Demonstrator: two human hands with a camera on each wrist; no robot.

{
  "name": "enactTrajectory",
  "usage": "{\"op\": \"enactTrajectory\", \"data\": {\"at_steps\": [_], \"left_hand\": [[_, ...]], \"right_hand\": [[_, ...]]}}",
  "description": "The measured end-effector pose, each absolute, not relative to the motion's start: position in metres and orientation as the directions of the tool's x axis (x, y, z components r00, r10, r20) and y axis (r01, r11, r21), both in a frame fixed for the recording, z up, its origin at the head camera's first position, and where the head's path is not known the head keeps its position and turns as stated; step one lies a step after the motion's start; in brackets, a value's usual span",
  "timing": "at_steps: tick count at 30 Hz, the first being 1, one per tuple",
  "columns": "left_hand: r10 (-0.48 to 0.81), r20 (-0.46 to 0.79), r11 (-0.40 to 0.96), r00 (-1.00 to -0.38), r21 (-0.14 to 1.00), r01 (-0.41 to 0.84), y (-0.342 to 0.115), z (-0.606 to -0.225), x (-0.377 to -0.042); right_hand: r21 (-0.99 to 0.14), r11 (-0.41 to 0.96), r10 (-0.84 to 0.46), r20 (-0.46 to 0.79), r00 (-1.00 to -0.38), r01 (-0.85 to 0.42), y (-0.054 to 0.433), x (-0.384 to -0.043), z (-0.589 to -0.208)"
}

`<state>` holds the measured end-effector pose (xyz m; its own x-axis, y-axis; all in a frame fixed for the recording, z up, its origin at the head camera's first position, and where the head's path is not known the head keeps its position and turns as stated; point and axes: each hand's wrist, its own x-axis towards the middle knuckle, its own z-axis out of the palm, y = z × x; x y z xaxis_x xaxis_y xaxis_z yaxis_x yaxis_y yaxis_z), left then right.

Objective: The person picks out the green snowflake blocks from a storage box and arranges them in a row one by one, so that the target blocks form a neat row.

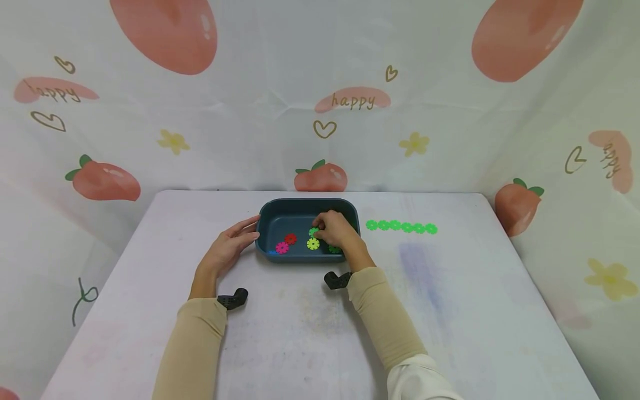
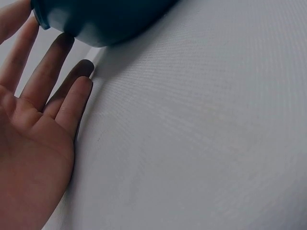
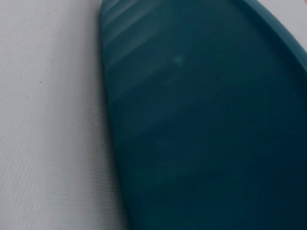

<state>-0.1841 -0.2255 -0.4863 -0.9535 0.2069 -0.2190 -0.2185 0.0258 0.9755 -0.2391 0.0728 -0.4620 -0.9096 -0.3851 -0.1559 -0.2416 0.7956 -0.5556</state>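
A dark blue-green rectangular basin sits on the table with several small notched plastic discs inside. My right hand reaches over its right part, pinching a green notched disc between thumb and fingers. Right below that disc lies a yellow one; to the left are a red disc and a pink disc. My left hand touches the basin's left end with extended fingertips, its fingers spread in the left wrist view. The basin's outer wall fills the right wrist view and hides the right hand there.
Right of the basin, a row of several green discs lies on the white table. Another green disc is inside the basin near the right wrist, partly covered. A printed curtain hangs behind the table.
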Motion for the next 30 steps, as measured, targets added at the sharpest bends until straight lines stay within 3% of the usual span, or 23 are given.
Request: {"op": "enactTrajectory", "data": {"at_steps": [30], "left_hand": [[0.197, -0.227, 0.022, -0.954, 0.974, -0.227, -0.2244, -0.4853, -0.184]], "right_hand": [[-0.454, 0.869, -0.283, -0.128, -0.951, -0.198, 0.0694, -0.2348, -0.4601]]}}
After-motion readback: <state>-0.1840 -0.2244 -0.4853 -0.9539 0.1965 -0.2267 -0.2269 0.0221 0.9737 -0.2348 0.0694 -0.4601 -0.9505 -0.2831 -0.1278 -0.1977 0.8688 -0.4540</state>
